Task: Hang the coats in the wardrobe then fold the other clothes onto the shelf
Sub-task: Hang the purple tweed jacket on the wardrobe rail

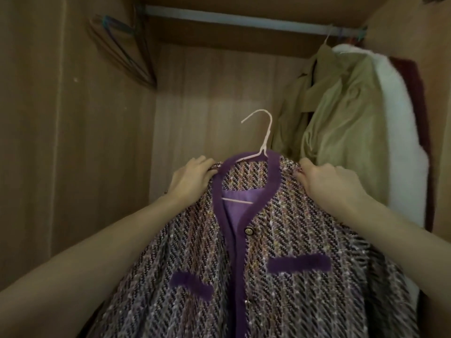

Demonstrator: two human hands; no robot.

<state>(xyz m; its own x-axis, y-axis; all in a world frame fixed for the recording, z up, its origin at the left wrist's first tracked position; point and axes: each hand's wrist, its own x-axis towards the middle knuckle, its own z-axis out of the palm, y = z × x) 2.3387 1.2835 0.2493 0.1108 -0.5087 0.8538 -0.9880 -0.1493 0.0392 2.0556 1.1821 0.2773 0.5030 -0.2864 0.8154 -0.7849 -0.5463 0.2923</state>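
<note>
A purple tweed jacket [280,240] with purple trim and a gold button fills the lower middle of the head view, draped on a pale pink hanger [264,135] whose hook points up and left, free of the rail. My left hand [192,179] grips the jacket's left shoulder. My right hand [327,181] grips its right shoulder. The metal rail [231,20] runs across the top of the wardrobe, well above the hook.
On the right end of the rail hang a khaki trench coat [341,113], a white fluffy coat [395,118] and a dark red garment [415,76]. Several empty wire hangers [122,52] hang at the left end. Wooden wardrobe walls [73,142] close in both sides.
</note>
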